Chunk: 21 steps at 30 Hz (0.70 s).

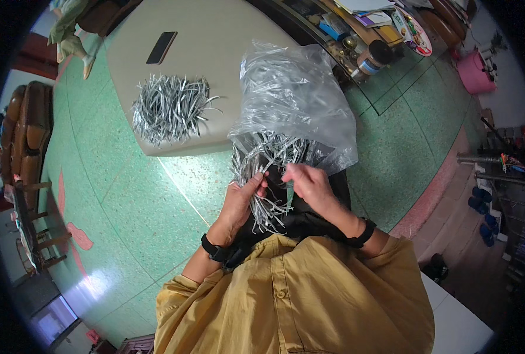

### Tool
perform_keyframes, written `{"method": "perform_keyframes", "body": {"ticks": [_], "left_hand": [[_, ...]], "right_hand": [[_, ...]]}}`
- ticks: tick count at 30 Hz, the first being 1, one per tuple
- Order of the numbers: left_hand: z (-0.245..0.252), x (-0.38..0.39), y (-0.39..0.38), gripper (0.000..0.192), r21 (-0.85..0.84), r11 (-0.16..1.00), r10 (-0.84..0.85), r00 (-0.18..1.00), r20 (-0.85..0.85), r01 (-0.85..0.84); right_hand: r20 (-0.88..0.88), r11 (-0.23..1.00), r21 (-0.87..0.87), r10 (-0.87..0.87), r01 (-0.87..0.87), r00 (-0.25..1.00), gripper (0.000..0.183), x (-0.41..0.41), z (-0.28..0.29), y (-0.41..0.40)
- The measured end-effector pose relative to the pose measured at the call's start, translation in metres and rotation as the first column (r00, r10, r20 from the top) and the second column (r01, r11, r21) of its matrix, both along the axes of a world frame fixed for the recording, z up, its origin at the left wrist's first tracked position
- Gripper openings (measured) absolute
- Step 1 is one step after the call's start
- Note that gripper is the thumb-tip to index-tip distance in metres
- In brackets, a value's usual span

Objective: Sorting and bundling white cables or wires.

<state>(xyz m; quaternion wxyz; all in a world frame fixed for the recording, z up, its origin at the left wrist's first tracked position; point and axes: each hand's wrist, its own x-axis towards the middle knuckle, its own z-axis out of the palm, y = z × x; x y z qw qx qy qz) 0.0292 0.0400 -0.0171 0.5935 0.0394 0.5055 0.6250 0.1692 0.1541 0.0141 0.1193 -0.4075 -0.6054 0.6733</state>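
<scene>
My left hand (245,194) grips a bundle of thin silver strips (267,214) above my lap. Their loose ends fan out below and above my thumb. To its right, my right hand (309,183) is raised with the fingers curled inward; whether a strip is pinched in them cannot be made out. Just beyond both hands, a clear plastic bag (293,93) lies with its mouth towards me, and more silver strips (284,148) spill from it. Farther left, a loose pile of the same strips (171,108) rests on a beige padded surface (200,26).
A phone (161,48) lies behind the pile. Right of the bag stands a glass-topped table (368,95) bearing a dark-lidded jar (373,57) and papers. At the upper left another person's leg (83,55) shows. A brown leather sofa (30,132) and a pink bucket (475,73) stand farther off.
</scene>
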Motion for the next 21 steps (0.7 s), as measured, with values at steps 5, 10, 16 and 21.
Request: {"method": "perform_keyframes", "body": {"ticks": [5,10,16,21], "left_hand": [[0.0,0.0,-0.002,0.019,-0.013,1.0,0.006,1.0,0.017,-0.005],[0.001,0.0,-0.003,0.019,-0.006,1.0,0.003,1.0,0.025,-0.003],[-0.001,-0.002,-0.003,0.019,-0.023,1.0,-0.008,1.0,-0.009,0.008],[-0.006,-0.011,-0.008,0.016,0.092,0.992,0.082,0.992,0.092,-0.091]], "right_hand": [[0.026,0.873,-0.485,0.082,-0.059,0.996,0.051,0.004,-0.011,0.016],[-0.007,0.79,-0.609,0.081,-0.068,0.997,0.048,-0.003,-0.018,0.02],[0.008,0.823,-0.563,0.094,-0.073,0.996,0.044,-0.01,-0.025,0.02],[-0.007,0.951,-0.31,0.0,-0.002,1.0,0.04,-0.005,-0.02,0.021]]}}
